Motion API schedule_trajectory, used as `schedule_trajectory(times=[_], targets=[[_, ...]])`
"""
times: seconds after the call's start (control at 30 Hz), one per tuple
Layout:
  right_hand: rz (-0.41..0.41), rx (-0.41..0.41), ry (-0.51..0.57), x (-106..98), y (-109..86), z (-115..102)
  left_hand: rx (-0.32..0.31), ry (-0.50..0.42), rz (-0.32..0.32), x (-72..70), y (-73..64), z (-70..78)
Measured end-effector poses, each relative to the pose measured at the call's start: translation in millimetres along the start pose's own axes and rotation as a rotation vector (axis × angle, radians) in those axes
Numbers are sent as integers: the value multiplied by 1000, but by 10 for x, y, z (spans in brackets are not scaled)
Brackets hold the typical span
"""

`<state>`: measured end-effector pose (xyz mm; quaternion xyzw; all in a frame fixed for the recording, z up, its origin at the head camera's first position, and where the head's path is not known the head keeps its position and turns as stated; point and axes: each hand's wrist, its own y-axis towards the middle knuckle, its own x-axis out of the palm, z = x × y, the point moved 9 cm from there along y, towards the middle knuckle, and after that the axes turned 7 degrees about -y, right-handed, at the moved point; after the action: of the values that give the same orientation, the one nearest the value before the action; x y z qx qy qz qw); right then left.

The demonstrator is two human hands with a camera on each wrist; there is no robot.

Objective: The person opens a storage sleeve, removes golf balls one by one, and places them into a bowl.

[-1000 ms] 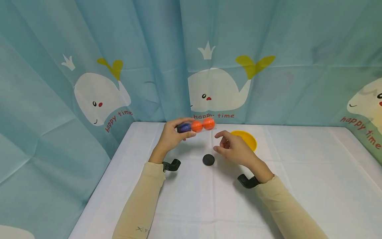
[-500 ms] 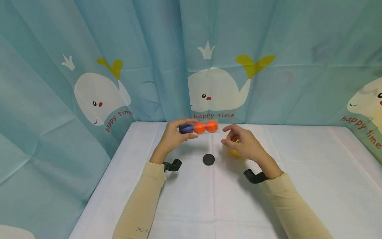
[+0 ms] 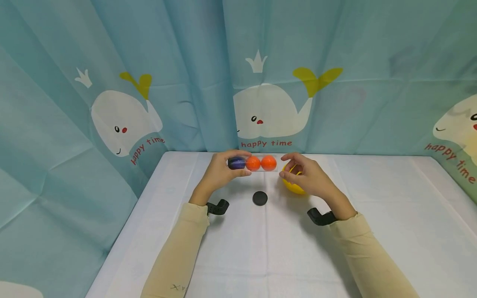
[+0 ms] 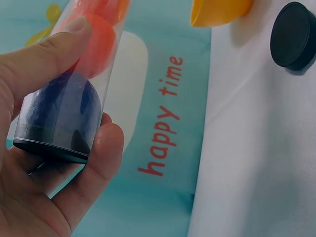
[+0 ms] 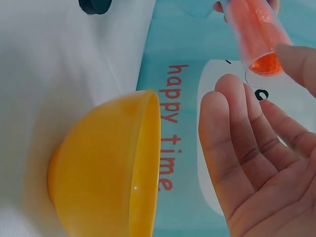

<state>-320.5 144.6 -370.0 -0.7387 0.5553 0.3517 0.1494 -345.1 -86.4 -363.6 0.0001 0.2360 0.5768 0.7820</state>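
My left hand point(image 3: 220, 171) grips a clear plastic tube point(image 3: 257, 163) by its left end, thumb on the near side. Inside sit a dark blue ball point(image 4: 64, 106) and two orange balls point(image 3: 268, 163) in a row. The tube lies roughly level above the table, its uncapped right end facing my right hand point(image 3: 313, 178). That hand holds nothing; its fingers bend loosely just right of the tube's end, apart from it. Partly hidden behind them stands a yellow bowl point(image 5: 98, 168). A round black cap point(image 3: 260, 198) lies on the table below the tube.
A white cloth covers the table point(image 3: 238, 256). Along its back and left side hangs a blue curtain point(image 3: 201, 74) printed with whales, close behind the tube. Both wrists wear black mounts point(image 3: 321, 217).
My left hand has brought the tube slightly right and lower, turning it level. My right hand has shifted right, in front of the bowl. The black cap has stayed put.
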Motion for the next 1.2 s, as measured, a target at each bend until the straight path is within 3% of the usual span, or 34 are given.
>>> schedule_trajectory(times=[0.33,1.2], targets=[[-48,3,25,22,5,25,-27,71,0,53,-3,8],[-65,-70,77,46,-7,-1,60,131,2,65,-22,144]])
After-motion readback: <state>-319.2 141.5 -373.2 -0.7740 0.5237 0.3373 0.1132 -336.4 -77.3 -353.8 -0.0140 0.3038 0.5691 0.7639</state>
